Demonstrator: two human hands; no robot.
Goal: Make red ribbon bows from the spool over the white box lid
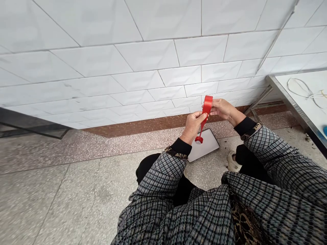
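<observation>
- A red plastic strip [207,108] stands upright between the two hands, its wide upper part rising above the fingers and a narrower tail running down and to the left.
- A round red cap [199,139] ends that tail, hanging just below the left grip and in front of a white board.
- The left grip [192,126] is closed narrowly on the strip, with thumb and fingers pinching it.
- The right grip [222,109] is also narrowly closed, its fingertips pressing the strip's upper part from the right, just beside the left grip.
- The white board [204,144], thin and dark-edged, lies on the floor below the hands, near the person's knees.
- Checked grey sleeves [163,183] with black cuffs run from the lower frame up to both wrists.
- A pale shoe [233,162] sits just right of the board.
- The speckled stone floor [63,194] meets a brown skirting band [143,124] below a white tiled wall [143,58].
- At the upper right stands a metal-edged bench [293,105], with a thin white cord [298,89] lying on it, well apart from the hands.
</observation>
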